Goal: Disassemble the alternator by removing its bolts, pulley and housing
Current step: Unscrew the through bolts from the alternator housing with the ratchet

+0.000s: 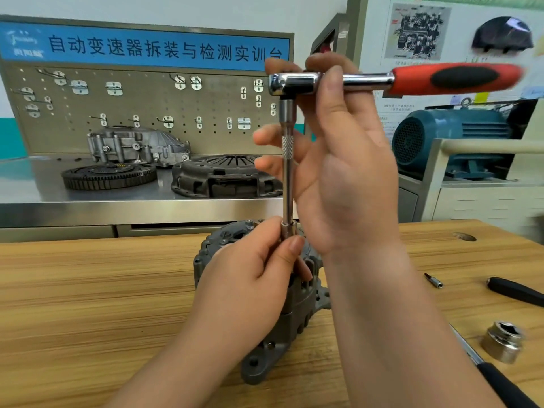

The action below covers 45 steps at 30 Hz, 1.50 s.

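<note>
A grey alternator point(297, 313) stands on the wooden table point(88, 290), mostly hidden behind my hands. A ratchet wrench point(459, 78) with a red and black handle is held level above it, and a long chrome extension bar point(288, 178) runs straight down to a socket point(289, 229) at the alternator's top. My left hand point(250, 278) pinches the socket between thumb and fingers. My right hand point(341, 160) grips the ratchet near its head, its fingers curled round the top of the extension. The bolt under the socket is hidden.
On the table to the right lie a large chrome socket point(504, 341), a small bit point(433, 280), a black tool handle point(518, 291) and another black-handled tool point(500, 384). Behind stand a steel bench with a clutch cover point(223, 176), a flywheel point(109, 175), a housing point(138, 145) and a blue motor point(453, 139).
</note>
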Each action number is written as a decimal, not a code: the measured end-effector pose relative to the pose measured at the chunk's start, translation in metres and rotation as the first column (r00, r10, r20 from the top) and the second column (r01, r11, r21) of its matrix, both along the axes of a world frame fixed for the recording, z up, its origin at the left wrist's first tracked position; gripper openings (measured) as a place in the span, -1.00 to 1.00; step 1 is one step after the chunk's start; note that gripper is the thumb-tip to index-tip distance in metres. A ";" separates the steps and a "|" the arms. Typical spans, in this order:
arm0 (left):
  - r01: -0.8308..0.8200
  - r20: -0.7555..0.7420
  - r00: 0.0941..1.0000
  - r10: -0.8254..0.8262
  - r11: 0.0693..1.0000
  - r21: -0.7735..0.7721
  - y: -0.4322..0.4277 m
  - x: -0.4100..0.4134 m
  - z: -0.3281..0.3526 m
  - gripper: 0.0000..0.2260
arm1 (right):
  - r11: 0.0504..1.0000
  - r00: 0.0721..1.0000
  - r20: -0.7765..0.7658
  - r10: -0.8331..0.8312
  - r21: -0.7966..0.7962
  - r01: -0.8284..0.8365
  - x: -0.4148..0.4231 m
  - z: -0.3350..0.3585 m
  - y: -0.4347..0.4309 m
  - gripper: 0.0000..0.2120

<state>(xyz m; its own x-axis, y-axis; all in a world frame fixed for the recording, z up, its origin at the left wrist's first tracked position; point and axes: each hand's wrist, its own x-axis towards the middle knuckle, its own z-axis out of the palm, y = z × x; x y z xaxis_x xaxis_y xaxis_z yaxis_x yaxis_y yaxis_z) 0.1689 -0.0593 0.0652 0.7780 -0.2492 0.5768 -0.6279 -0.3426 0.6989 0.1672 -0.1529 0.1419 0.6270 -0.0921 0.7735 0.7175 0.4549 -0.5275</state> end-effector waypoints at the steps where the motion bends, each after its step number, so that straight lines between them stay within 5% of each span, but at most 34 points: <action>1: -0.004 -0.016 1.000 0.004 1.000 0.002 -0.001 0.000 0.001 -0.70 | 0.980 0.978 0.075 -0.194 -0.030 0.197 0.001 0.000 -0.001 -0.87; 4: -0.010 -0.036 0.999 0.010 1.000 -0.006 -0.002 0.000 0.001 -0.70 | 0.731 0.693 0.398 -0.601 -0.075 0.678 0.007 -0.004 -0.001 -0.91; 6: 0.006 -0.029 1.000 -0.007 1.000 -0.030 -0.002 0.001 0.001 -0.69 | 0.726 0.690 0.389 -0.610 -0.074 0.684 0.007 -0.005 0.001 -0.92; 10: 0.037 0.026 0.999 -0.035 0.998 -0.050 -0.001 0.001 -0.001 -0.67 | 0.968 0.968 0.050 -0.246 -0.030 0.247 0.001 -0.002 0.002 -0.86; 13: 0.031 0.047 0.998 -0.031 0.999 -0.006 0.001 0.002 -0.002 -0.80 | 0.991 0.991 -0.085 0.105 0.087 -0.097 0.002 0.001 -0.003 -0.82; 15: 0.034 0.031 0.999 -0.034 0.999 0.012 0.001 0.003 -0.001 -0.78 | 0.977 0.976 -0.100 0.192 0.116 -0.180 0.002 0.000 -0.004 -0.81; 17: 0.021 0.001 1.000 -0.022 1.000 0.021 0.001 0.002 -0.001 -0.73 | 0.995 0.995 -0.076 0.061 0.077 -0.055 0.003 -0.001 -0.004 -0.83; 19: 0.000 -0.010 1.000 0.000 1.000 0.018 0.000 0.002 -0.001 -0.78 | 0.961 0.960 0.062 -0.272 -0.026 0.274 0.004 -0.001 -0.005 -0.88; 21: -0.013 -0.015 1.000 0.013 1.000 0.002 -0.001 0.001 0.000 -0.73 | 0.777 0.758 0.320 -0.569 -0.092 0.622 0.007 -0.003 -0.004 -0.91; 23: -0.014 -0.012 1.000 0.014 1.000 -0.017 -0.001 0.001 0.000 -0.69 | 0.680 0.646 0.420 -0.638 -0.088 0.728 0.009 -0.006 -0.002 -0.90; 25: -0.002 -0.011 1.000 0.002 0.999 -0.036 -0.002 0.002 -0.001 -0.73 | 0.783 0.769 0.282 -0.574 -0.087 0.616 0.006 -0.004 0.000 -0.91; 28: 0.019 0.028 0.999 -0.018 0.999 -0.028 -0.001 0.000 -0.002 -0.73 | 0.986 0.986 0.000 -0.165 -0.012 0.165 0.001 -0.001 0.002 -0.85; 32: 0.004 0.049 0.999 -0.005 1.000 0.021 0.001 0.001 -0.001 -0.82 | 0.964 0.963 -0.111 0.244 0.137 -0.229 0.002 0.000 -0.004 -0.81; 34: 0.015 0.018 1.000 -0.016 0.999 0.036 0.001 0.001 0.000 -0.74 | 0.978 0.978 -0.100 0.185 0.114 -0.173 0.003 0.000 -0.005 -0.82; 36: 0.014 -0.007 1.000 -0.014 1.000 0.026 0.001 0.000 0.001 -0.74 | 0.993 0.993 0.007 -0.121 0.003 0.121 0.004 0.000 -0.005 -0.87; 38: 0.004 -0.018 1.000 -0.004 1.000 0.002 0.000 -0.001 0.002 -0.74 | 0.830 0.819 0.267 -0.509 -0.099 0.548 0.007 -0.001 -0.005 -0.91; 40: 0.013 -0.031 0.999 -0.013 1.000 -0.016 -0.001 0.000 0.001 -0.72 | 0.673 0.644 0.434 -0.630 -0.108 0.732 0.009 -0.005 -0.004 -0.92; 42: 0.025 -0.034 0.999 -0.026 0.999 -0.030 0.000 0.001 -0.001 -0.79 | 0.740 0.721 0.344 -0.601 -0.102 0.665 0.007 -0.004 -0.002 -0.92; 45: 0.024 0.007 1.000 -0.024 1.000 -0.018 0.000 0.001 -0.002 -0.80 | 0.965 0.965 0.039 -0.259 -0.041 0.261 0.002 -0.002 -0.001 -0.87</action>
<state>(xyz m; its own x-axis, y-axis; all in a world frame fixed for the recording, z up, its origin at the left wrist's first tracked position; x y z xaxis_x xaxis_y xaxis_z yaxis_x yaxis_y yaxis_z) 0.1701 -0.0589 0.0630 0.7678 -0.2574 0.5867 -0.6407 -0.3151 0.7002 0.1697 -0.1536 0.1402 0.5601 -0.2131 0.8005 0.8253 0.2269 -0.5171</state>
